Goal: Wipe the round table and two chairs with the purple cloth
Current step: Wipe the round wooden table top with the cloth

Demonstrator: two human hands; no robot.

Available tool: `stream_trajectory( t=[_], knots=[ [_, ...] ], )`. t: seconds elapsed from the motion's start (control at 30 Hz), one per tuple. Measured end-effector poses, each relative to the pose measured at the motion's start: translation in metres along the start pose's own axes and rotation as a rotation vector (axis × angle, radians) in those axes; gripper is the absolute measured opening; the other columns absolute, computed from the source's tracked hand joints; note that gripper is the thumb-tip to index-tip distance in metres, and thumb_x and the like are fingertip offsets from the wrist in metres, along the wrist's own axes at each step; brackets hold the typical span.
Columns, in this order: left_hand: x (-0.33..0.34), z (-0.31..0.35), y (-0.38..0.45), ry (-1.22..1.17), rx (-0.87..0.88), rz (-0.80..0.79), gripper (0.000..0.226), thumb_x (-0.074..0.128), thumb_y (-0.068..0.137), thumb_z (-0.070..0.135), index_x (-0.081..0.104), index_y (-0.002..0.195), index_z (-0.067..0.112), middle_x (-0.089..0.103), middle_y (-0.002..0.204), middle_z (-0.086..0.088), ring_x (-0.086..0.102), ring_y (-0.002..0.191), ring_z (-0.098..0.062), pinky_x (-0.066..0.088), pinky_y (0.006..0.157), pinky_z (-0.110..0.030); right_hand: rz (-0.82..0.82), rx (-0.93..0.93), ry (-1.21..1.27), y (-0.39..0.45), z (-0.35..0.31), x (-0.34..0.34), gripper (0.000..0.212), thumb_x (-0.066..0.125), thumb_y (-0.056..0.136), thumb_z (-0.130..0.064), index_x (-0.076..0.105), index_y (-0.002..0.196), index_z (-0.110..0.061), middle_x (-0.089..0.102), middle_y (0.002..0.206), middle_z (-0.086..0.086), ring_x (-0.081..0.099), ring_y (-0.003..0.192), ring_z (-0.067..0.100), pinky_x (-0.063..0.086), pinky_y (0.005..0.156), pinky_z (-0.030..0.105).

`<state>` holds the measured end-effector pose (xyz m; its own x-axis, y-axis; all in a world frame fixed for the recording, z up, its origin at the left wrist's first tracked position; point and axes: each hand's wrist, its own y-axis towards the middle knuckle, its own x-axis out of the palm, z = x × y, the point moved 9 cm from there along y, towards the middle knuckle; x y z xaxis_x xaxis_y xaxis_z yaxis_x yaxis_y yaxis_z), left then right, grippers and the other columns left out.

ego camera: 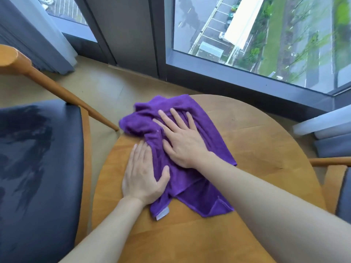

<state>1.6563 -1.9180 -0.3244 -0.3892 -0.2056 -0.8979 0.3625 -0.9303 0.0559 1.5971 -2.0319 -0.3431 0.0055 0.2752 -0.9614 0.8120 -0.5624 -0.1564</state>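
I am in the middle of wiping the round table (pixel 247 149), and I judge the job roughly half done at best. The dark seat of the left chair (pixel 38 158) shows damp-looking streaks, so it seems to have been wiped already, though I cannot vouch for its wooden frame. Of the right chair (pixel 338 186) I see only an armrest and a sliver of cushion at the edge of view, too little to tell whether it has been touched. The table's bare wood shows no clear wet trail, so I cannot say how much of it is covered. The purple cloth (pixel 190 186) lies rumpled on the left part of the tabletop, its far end bunched at the rim nearest the left chair. My right hand (pixel 182 137) presses flat on top of it with fingers spread and straight. My left hand (pixel 142 177) lies mostly on the wood just beside the cloth, fingers straight, thumb resting over the cloth's edge, pinning rather than gripping it.
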Motion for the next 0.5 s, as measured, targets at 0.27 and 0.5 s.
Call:
stream_trajectory(
  t=[0.27,0.5],
  knots=[
    [0.005,-0.004,0.001,-0.042,0.024,-0.03,0.077,0.048,0.086,0.043,0.043,0.15,0.001,0.041,0.159,-0.014,0.031,0.152,-0.027,0.02,0.125,-0.047,0.054,0.304,0.04,-0.017,0.015,0.002,0.073,0.031,0.087,-0.037,0.034,0.157,-0.019,0.011,0.172,-0.002,0.004,0.159,0.028,0.0,0.125,0.059],
    [0.01,-0.002,0.002,0.025,0.03,-0.058,0.072,0.044,0.088,0.043,0.043,0.152,0.009,0.039,0.16,-0.01,0.031,0.152,-0.027,0.019,0.125,-0.047,0.091,0.533,0.078,-0.048,0.12,-0.018,0.074,0.039,0.087,-0.037,0.029,0.16,-0.029,0.011,0.172,-0.007,0.007,0.158,0.025,0.006,0.126,0.054]
  ],
)
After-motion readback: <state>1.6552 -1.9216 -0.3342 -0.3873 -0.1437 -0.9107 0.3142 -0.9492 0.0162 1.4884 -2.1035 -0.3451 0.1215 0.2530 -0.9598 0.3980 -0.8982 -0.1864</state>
